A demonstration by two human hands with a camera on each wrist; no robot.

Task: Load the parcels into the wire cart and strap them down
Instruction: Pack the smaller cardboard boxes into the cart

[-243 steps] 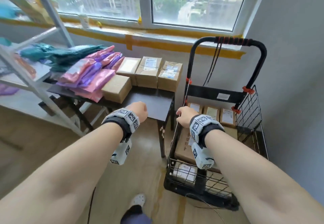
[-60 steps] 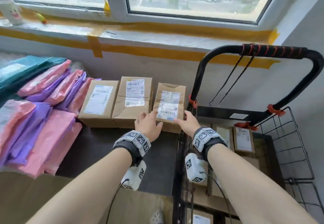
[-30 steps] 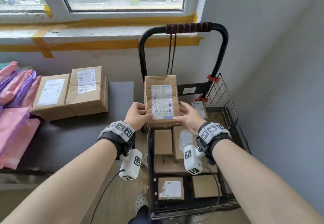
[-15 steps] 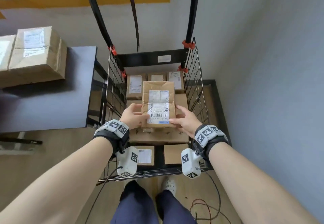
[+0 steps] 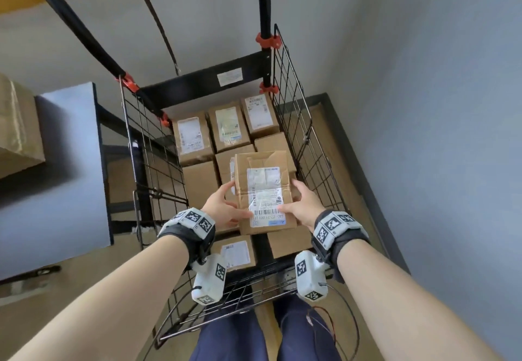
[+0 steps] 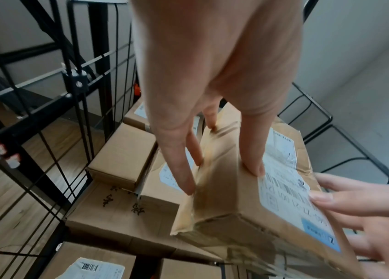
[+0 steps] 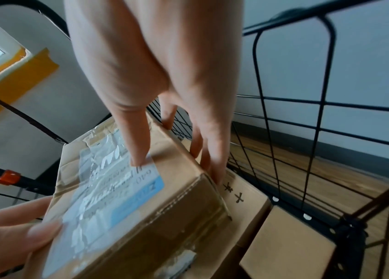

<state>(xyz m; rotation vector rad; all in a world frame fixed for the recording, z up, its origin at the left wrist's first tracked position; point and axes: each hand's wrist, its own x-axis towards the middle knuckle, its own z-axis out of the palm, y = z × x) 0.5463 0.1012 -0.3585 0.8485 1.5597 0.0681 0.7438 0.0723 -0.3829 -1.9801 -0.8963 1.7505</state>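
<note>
I hold a brown cardboard parcel [image 5: 264, 191] with a white barcode label between both hands, low inside the black wire cart [image 5: 299, 123]. My left hand [image 5: 231, 205] grips its left side, thumb on the top face. My right hand [image 5: 296, 199] grips the right side the same way. The left wrist view shows the left hand [image 6: 222, 169] on the parcel [image 6: 236, 217], just above other boxes. In the right wrist view, the right hand [image 7: 176, 168] holds the parcel [image 7: 128, 217] close to the wire wall. A black strap [image 5: 158, 21] hangs from the cart handle.
Several boxed parcels [image 5: 228, 126] fill the cart's far end and middle, and more lie lower at the near end [image 5: 236, 253]. A dark table [image 5: 65, 162] with a box [image 5: 17, 129] stands left. A grey wall [image 5: 423, 106] runs close on the right.
Both hands have carried the parcel from the table over the cart and lowered it between the wire walls, toward the right side. The view has tilted down.
</note>
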